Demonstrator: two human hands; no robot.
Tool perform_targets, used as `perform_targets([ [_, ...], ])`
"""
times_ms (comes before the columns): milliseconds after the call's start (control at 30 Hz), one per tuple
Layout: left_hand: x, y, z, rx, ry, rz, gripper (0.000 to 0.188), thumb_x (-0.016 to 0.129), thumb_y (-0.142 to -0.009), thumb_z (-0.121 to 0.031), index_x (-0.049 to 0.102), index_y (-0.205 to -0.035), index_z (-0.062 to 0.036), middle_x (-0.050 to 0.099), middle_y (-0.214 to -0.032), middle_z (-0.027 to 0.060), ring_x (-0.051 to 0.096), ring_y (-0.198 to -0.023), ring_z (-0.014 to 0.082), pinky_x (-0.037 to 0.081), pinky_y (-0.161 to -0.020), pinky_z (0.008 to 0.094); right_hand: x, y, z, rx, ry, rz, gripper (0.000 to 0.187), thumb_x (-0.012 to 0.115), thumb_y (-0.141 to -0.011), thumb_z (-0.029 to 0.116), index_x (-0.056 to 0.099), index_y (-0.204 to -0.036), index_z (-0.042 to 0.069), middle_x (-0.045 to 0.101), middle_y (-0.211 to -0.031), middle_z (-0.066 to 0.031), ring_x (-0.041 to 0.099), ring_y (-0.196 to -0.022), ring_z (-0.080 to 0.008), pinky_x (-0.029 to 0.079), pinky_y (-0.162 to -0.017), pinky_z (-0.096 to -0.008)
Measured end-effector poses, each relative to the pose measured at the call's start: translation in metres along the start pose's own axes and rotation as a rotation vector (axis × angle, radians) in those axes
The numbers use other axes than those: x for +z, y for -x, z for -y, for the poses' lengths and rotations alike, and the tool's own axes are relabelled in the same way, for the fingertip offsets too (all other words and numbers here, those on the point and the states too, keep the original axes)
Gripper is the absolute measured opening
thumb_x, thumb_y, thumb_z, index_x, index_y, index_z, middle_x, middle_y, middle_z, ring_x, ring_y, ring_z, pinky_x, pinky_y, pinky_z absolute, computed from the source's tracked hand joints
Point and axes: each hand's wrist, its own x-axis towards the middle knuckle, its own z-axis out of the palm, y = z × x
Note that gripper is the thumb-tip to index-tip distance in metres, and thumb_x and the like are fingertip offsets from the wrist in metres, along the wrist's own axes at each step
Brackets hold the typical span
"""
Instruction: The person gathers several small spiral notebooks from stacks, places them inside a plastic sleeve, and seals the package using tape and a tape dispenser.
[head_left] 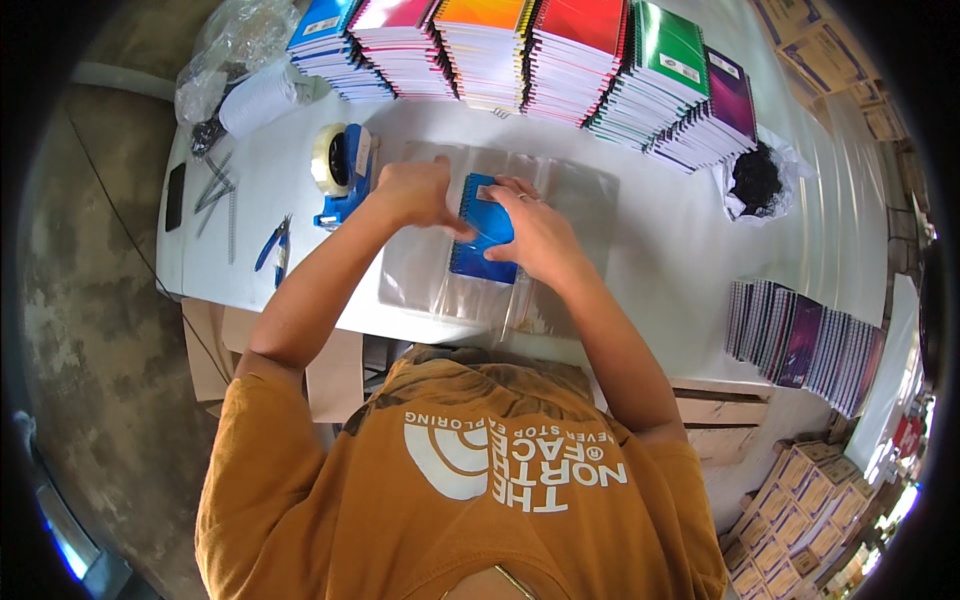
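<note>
**Two hands on one blue notebook, clear sleeves beneath**

Far out to the left of the left hand: one dark phone at the table's edge, a few loose metal spiral wires, one pair of blue-handled pliers. Closer in, just left of that hand: one blue tape dispenser carrying a pale roll.

Left hand: fingers bent, thumb tip pressing onto the left edge of the blue notebook; no full grasp visible. One notebook only here, spiral-bound along its left side, cover a glossy blue fading darker downward, a small pale label near the top, lying flat on a stack of clear plastic sleeves (sleeve count not readable, since the layers blur together).

Right hand: laid palm-down over the notebook's right half, fingers spread and pressing, a ring on one finger.

Beyond both hands, at the table's far edge: six stacks of spiral notebooks, blue, pink, orange, red, green, purple. Right of the right hand: one bag of black coils, then one fanned row of notebooks.
</note>
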Motion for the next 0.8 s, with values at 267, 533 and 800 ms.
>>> perform_targets([
  [267, 0.048, -0.038, -0.018, -0.157, 0.653, -0.589, 0.102, 0.068, -0.067, -0.061, 0.025, -0.140, -0.0034, 0.047, -0.126, 0.0204, 0.058, -0.105, 0.0378, 0.047, -0.085, 0.0470, -0.003, -0.003, -0.001, 0.025, 0.077, -0.061, 0.103, 0.081, -0.061, 0.028, 0.021, -0.142, 0.008, 0.029, -0.145, -0.0177, 0.022, -0.137, -0.0330, 0.028, -0.107, -0.0425],
  [533, 0.115, 0.000, -0.025, 0.178, 0.970, -0.508, 0.077, 0.051, -0.090, -0.045, 0.020, -0.144, -0.0001, 0.028, -0.142, 0.0258, 0.026, -0.134, 0.0350, 0.024, -0.108, 0.0385, 0.079, 0.010, -0.051, 0.082, -0.792, -0.453, 0.090, 0.062, -0.084, 0.049, 0.014, -0.142, -0.001, 0.012, -0.146, -0.0295, 0.014, -0.138, -0.0349, 0.012, -0.110, -0.0492],
  [800, 0.107, 0.033, -0.034, 0.380, 1.216, -0.968, 0.051, 0.051, -0.094, -0.023, 0.037, -0.135, 0.0032, 0.042, -0.135, 0.0227, 0.038, -0.128, 0.0344, 0.027, -0.107, 0.0386, 0.051, 0.007, 0.020, -0.137, -1.018, -0.747, 0.047, 0.059, -0.087, 0.016, 0.041, -0.128, 0.002, 0.047, -0.121, -0.0094, 0.046, -0.112, -0.0186, 0.038, -0.096, -0.0321],
])
